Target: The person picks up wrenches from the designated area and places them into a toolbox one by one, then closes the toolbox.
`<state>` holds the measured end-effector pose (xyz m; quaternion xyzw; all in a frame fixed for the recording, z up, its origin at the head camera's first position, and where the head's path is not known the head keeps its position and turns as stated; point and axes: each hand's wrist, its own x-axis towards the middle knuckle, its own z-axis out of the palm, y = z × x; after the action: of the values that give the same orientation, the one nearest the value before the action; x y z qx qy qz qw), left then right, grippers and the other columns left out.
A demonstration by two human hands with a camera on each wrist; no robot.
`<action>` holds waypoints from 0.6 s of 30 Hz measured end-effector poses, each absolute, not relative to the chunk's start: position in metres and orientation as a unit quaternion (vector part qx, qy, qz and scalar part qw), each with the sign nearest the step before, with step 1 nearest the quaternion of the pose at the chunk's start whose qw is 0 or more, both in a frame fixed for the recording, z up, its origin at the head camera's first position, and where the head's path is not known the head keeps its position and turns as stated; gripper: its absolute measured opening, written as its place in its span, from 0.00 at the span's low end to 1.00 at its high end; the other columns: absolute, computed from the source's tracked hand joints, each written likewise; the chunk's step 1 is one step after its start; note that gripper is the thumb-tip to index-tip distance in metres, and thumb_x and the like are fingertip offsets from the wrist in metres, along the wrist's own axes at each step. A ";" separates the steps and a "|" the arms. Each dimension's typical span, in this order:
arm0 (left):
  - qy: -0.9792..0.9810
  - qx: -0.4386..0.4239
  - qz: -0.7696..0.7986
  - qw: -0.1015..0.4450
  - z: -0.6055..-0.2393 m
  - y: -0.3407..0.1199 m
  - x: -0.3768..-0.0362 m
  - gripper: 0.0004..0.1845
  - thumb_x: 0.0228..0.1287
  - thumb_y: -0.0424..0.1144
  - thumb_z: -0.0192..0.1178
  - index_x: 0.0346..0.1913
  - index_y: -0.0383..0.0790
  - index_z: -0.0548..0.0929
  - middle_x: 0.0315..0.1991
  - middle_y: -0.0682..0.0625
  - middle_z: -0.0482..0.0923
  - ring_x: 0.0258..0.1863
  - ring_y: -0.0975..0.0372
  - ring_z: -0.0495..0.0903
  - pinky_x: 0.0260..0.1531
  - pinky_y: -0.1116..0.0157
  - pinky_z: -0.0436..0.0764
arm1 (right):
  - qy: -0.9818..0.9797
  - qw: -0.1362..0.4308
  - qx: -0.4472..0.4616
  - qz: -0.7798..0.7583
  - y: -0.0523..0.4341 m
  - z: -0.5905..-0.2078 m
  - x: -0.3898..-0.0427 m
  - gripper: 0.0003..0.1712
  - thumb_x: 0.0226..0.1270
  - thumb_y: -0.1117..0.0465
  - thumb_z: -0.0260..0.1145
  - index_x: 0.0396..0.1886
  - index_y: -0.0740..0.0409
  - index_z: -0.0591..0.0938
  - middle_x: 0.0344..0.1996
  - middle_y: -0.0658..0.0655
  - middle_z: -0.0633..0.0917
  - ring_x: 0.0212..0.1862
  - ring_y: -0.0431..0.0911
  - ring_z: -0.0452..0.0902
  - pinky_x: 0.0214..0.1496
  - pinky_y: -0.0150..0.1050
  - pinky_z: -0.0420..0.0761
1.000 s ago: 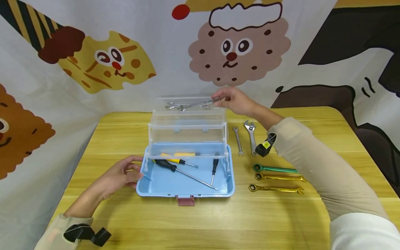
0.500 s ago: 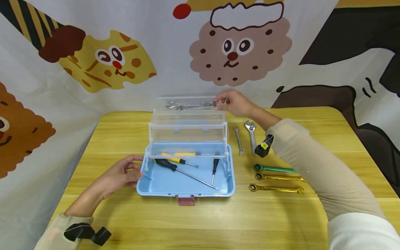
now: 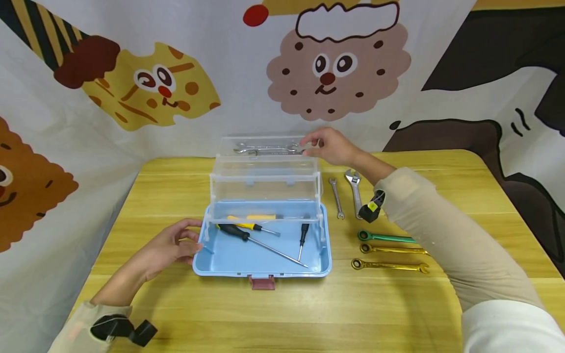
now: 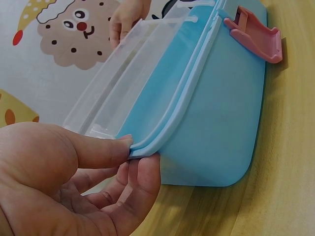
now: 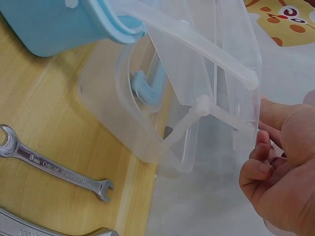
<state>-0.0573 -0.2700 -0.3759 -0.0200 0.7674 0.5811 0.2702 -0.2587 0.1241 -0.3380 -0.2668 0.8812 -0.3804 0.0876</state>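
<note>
My left hand (image 3: pixel 174 245) pinches the left rim of a light blue toolbox (image 3: pixel 260 255); in the left wrist view the thumb (image 4: pixel 101 151) lies on top and fingers are below. The toolbox stands with its clear trays (image 3: pixel 265 169) raised in steps. My right hand (image 3: pixel 333 145) is at the right end of the top tray, thumb and index finger apart, its fingertips partly hidden by the tray wall in the right wrist view. Several silver wrenches (image 3: pixel 267 148) lie in that tray beside the fingers. Screwdrivers (image 3: pixel 265 246) with black and yellow handles lie in the toolbox bottom.
Right of the toolbox lie a small open-end wrench (image 3: pixel 337 198), an adjustable wrench (image 3: pixel 354 191), a green ratchet wrench (image 3: pixel 388 238) and two gold ratchet wrenches (image 3: pixel 390 266). A reddish latch (image 3: pixel 262 283) hangs at the toolbox front. Behind the table is a cartoon-printed cloth (image 3: pixel 238 73).
The wrench that my right hand held at a tilt has come down flat among the others in the top tray. My fingers have parted from its end. The left hand stays put.
</note>
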 end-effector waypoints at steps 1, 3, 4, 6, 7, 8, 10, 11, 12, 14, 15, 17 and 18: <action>0.768 -0.022 0.580 0.270 -0.376 -0.270 -0.057 0.30 0.72 0.26 0.59 0.72 0.26 0.61 0.45 0.42 0.73 0.37 0.56 0.82 0.35 0.60 0.86 | 0.882 0.086 -0.266 -0.379 0.124 -0.338 -0.258 0.18 0.71 0.64 0.69 0.58 0.65 0.83 0.42 0.60 0.78 0.39 0.50 0.68 0.41 0.40 0.71; 0.768 -0.021 0.581 0.270 -0.376 -0.270 -0.057 0.30 0.72 0.27 0.59 0.72 0.26 0.60 0.45 0.42 0.73 0.37 0.56 0.81 0.35 0.60 0.86 | 0.883 0.085 -0.264 -0.377 0.124 -0.338 -0.258 0.21 0.71 0.64 0.69 0.60 0.66 0.81 0.42 0.60 0.76 0.37 0.50 0.68 0.39 0.40 0.70; 0.768 -0.021 0.580 0.270 -0.376 -0.270 -0.057 0.30 0.72 0.27 0.59 0.72 0.26 0.60 0.45 0.42 0.73 0.37 0.56 0.81 0.35 0.60 0.86 | 0.885 0.084 -0.265 -0.374 0.124 -0.338 -0.257 0.22 0.71 0.64 0.69 0.62 0.66 0.80 0.42 0.61 0.76 0.37 0.50 0.68 0.39 0.40 0.71; 0.768 -0.021 0.580 0.271 -0.376 -0.270 -0.057 0.31 0.72 0.27 0.59 0.72 0.26 0.60 0.45 0.42 0.73 0.37 0.55 0.81 0.36 0.60 0.86 | 0.885 0.084 -0.266 -0.372 0.125 -0.337 -0.256 0.27 0.71 0.64 0.69 0.66 0.66 0.76 0.44 0.63 0.76 0.38 0.51 0.70 0.41 0.40 0.73; 0.768 -0.023 0.579 0.271 -0.376 -0.270 -0.057 0.31 0.72 0.27 0.59 0.72 0.26 0.60 0.45 0.42 0.73 0.37 0.56 0.81 0.36 0.60 0.86 | 0.885 0.083 -0.268 -0.372 0.126 -0.337 -0.256 0.29 0.71 0.64 0.69 0.68 0.66 0.74 0.45 0.64 0.76 0.39 0.52 0.71 0.42 0.41 0.74; 0.769 -0.023 0.579 0.271 -0.376 -0.270 -0.057 0.31 0.72 0.27 0.59 0.72 0.26 0.60 0.45 0.41 0.73 0.37 0.56 0.82 0.36 0.60 0.86 | 0.884 0.084 -0.270 -0.373 0.126 -0.337 -0.255 0.31 0.71 0.64 0.69 0.70 0.66 0.72 0.47 0.66 0.76 0.41 0.53 0.73 0.44 0.43 0.76; 0.769 -0.022 0.579 0.271 -0.377 -0.270 -0.058 0.31 0.72 0.27 0.59 0.72 0.25 0.60 0.46 0.41 0.74 0.37 0.56 0.82 0.36 0.60 0.86 | 0.881 0.085 -0.274 -0.377 0.128 -0.336 -0.253 0.35 0.70 0.65 0.69 0.73 0.66 0.67 0.50 0.68 0.75 0.45 0.55 0.75 0.49 0.46 0.78; 0.768 -0.022 0.580 0.271 -0.377 -0.270 -0.058 0.31 0.72 0.27 0.59 0.72 0.25 0.60 0.46 0.41 0.74 0.37 0.56 0.82 0.35 0.60 0.86 | 0.878 0.086 -0.275 -0.381 0.129 -0.336 -0.252 0.37 0.70 0.65 0.70 0.74 0.66 0.66 0.52 0.69 0.74 0.47 0.57 0.75 0.51 0.48 0.78; 0.768 -0.022 0.580 0.270 -0.377 -0.270 -0.058 0.31 0.72 0.27 0.59 0.72 0.25 0.60 0.46 0.41 0.74 0.37 0.56 0.82 0.35 0.60 0.86 | 0.877 0.086 -0.277 -0.384 0.130 -0.336 -0.251 0.38 0.70 0.65 0.70 0.74 0.67 0.65 0.53 0.70 0.74 0.49 0.58 0.75 0.53 0.49 0.78; 0.766 -0.017 0.583 0.270 -0.377 -0.270 -0.057 0.31 0.72 0.27 0.59 0.72 0.25 0.59 0.46 0.41 0.73 0.37 0.57 0.81 0.35 0.60 0.86 | 0.875 0.086 -0.276 -0.388 0.132 -0.336 -0.248 0.38 0.70 0.64 0.69 0.75 0.67 0.64 0.55 0.70 0.73 0.52 0.59 0.74 0.56 0.52 0.78; 0.766 -0.015 0.584 0.270 -0.378 -0.270 -0.057 0.31 0.72 0.27 0.59 0.72 0.25 0.59 0.45 0.41 0.73 0.37 0.57 0.81 0.35 0.60 0.86 | 0.875 0.087 -0.275 -0.389 0.133 -0.336 -0.246 0.38 0.71 0.63 0.69 0.75 0.68 0.64 0.56 0.71 0.72 0.53 0.59 0.73 0.57 0.53 0.77; 0.765 -0.017 0.585 0.270 -0.378 -0.270 -0.057 0.31 0.72 0.27 0.59 0.73 0.25 0.59 0.45 0.42 0.73 0.36 0.57 0.81 0.35 0.60 0.86 | 0.877 0.087 -0.272 -0.386 0.136 -0.335 -0.242 0.38 0.72 0.61 0.68 0.75 0.68 0.64 0.58 0.70 0.72 0.55 0.60 0.72 0.59 0.54 0.76; 0.765 -0.018 0.585 0.271 -0.378 -0.270 -0.057 0.31 0.72 0.27 0.59 0.73 0.25 0.59 0.45 0.42 0.73 0.36 0.57 0.81 0.34 0.60 0.86 | 0.879 0.088 -0.269 -0.384 0.137 -0.336 -0.240 0.37 0.73 0.60 0.67 0.75 0.68 0.63 0.59 0.70 0.71 0.57 0.60 0.71 0.59 0.54 0.75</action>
<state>-0.0573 -0.2703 -0.3776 -0.0175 0.7647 0.5845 0.2705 -0.2402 0.1369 -0.3357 -0.2688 0.8788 -0.3844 0.0880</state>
